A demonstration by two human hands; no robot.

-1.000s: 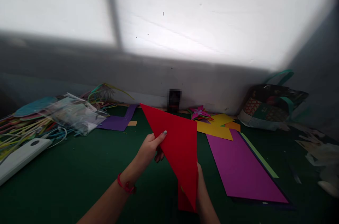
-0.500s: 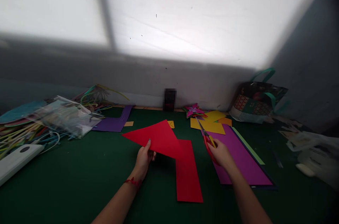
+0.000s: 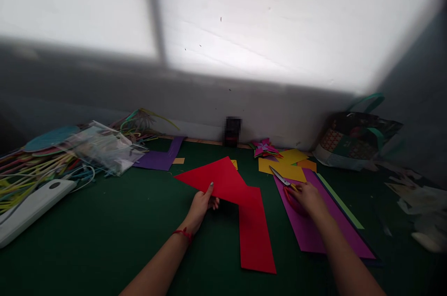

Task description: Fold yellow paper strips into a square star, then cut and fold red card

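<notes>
My left hand pinches the lower edge of a red paper triangle, thumb on top and fingers underneath. A red paper strip lies on the green tabletop, its upper end partly behind the triangle's right corner. Over the purple sheets at the right, my right hand is closed on a pair of scissors with red and yellow handles. The blades point away to the upper left, over the edge of the yellow paper. My right fingertips are partly hidden.
Stacked purple paper and a green strip lie at the right. Behind are a folded paper star, a dark pixelated object and a patterned bag. Colourful pipe cleaners, a plastic bag and a white power strip lie left.
My right hand has lowered the scissors onto the purple and yellow paper. My left hand still holds the red triangle. The whole view has shifted slightly.
</notes>
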